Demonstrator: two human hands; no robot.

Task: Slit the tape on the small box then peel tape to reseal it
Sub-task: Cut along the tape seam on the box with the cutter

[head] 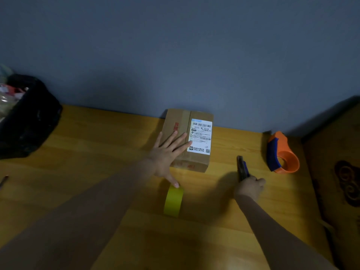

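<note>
A small cardboard box [196, 162] with a white shipping label lies on the wooden table [97, 152] near the wall, a strip of tape running along its top seam. My left hand [167, 152] rests flat on the box's left half, fingers spread, thumb reaching down to a yellow tape roll [173, 201] that stands on edge in front of the box. My right hand [250, 187] is to the right of the box, closed around a blue-handled cutter [242, 167] whose dark blade points away from me.
An orange and blue tape dispenser [282, 154] sits at the table's right end. A black bag [29, 117] with items inside stands at the far left. A dark carved panel [339, 172] borders the right side. A thin object [3, 181] lies at the left edge.
</note>
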